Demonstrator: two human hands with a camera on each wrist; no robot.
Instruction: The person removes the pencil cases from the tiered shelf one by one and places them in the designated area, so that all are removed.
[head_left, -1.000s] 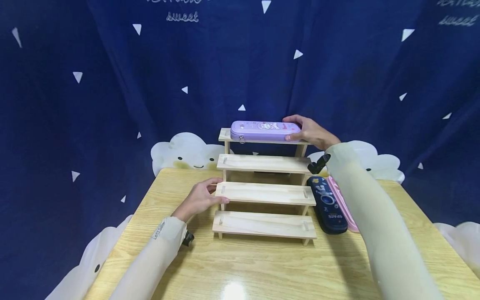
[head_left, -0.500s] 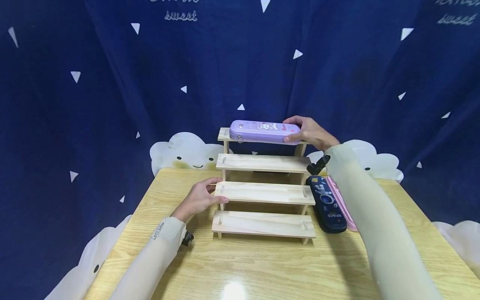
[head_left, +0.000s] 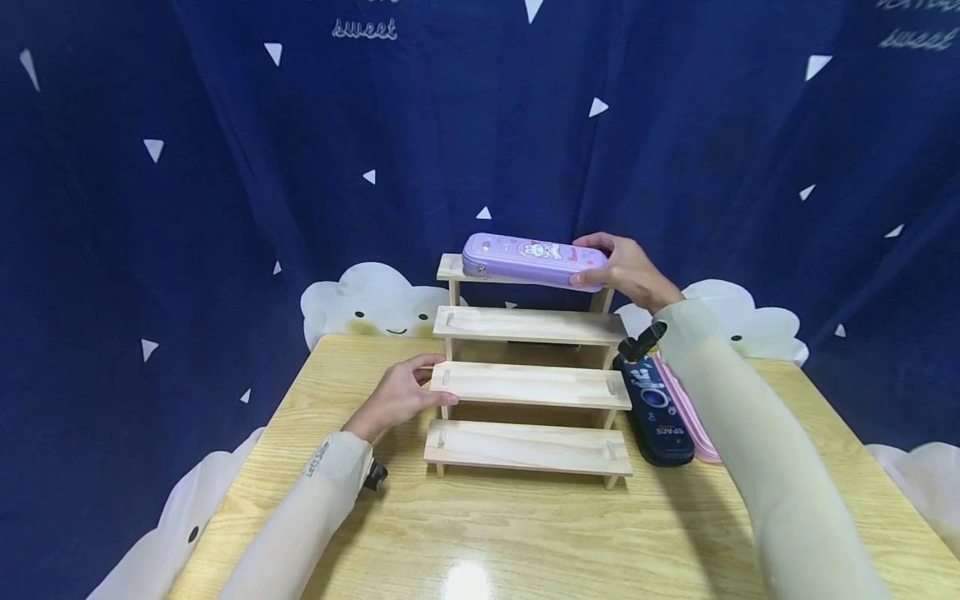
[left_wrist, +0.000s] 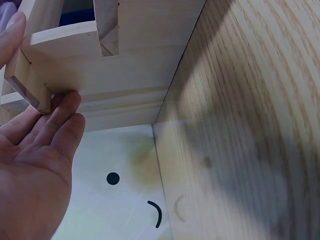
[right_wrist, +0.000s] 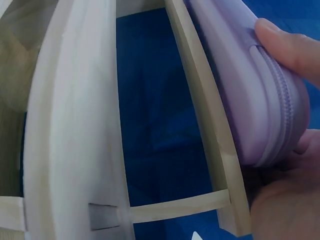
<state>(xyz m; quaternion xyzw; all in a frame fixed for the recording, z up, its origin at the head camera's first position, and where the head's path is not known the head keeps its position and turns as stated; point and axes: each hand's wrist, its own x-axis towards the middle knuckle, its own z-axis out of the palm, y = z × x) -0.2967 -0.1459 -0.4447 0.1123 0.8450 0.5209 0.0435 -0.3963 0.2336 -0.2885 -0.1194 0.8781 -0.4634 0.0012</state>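
Observation:
A purple zippered pencil case [head_left: 517, 258] with a cartoon print lies along the top tier of a light wooden four-step rack [head_left: 531, 323]. My right hand [head_left: 624, 268] grips its right end, thumb on the front side and fingers behind. The case sits at a slight slant, its left end farther back. In the right wrist view the thumb presses the purple case [right_wrist: 265, 95] beside the zip, over the wooden board. My left hand [head_left: 399, 395] pinches the left end of the third tier down; in the left wrist view the fingers [left_wrist: 67, 112] curl beneath the wood.
A dark navy pencil case [head_left: 656, 417] with a space print lies on the wooden table [head_left: 480, 533] right of the rack. A pink case [head_left: 693, 417] lies alongside it, partly hidden by my right sleeve. A blue curtain [head_left: 480, 108] hangs behind.
The purple case has turned slightly on the top tier: its left end has gone back and up, its right end a little right with my right hand. My left hand keeps its place.

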